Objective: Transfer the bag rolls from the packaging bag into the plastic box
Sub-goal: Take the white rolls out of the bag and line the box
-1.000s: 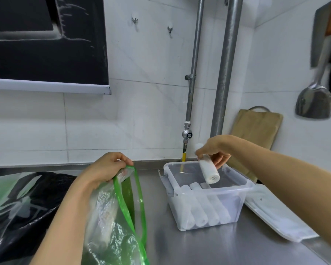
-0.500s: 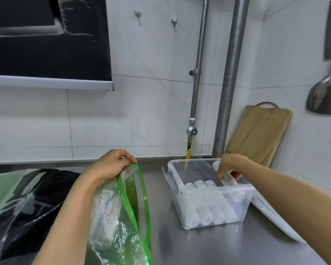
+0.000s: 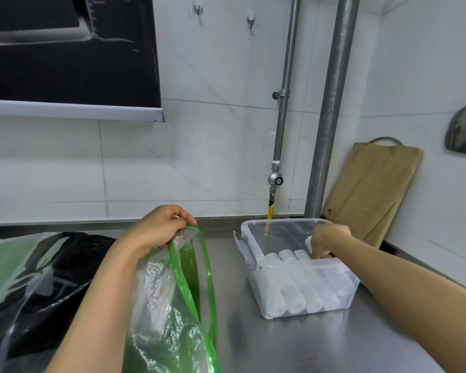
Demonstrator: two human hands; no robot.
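Between bag and box: bare strip of worktop, passable through to the wall. In front of box: open worktop. Box top open; near part filled by rolls laid side by side, right side occupied by right grip curled on a further roll, forearm crossing the right rim. Close behind box: two upright pipes and leaning cutting board. Left of strip: bag mouth held up by left grip; beyond, black sheeting heaped on worktop.
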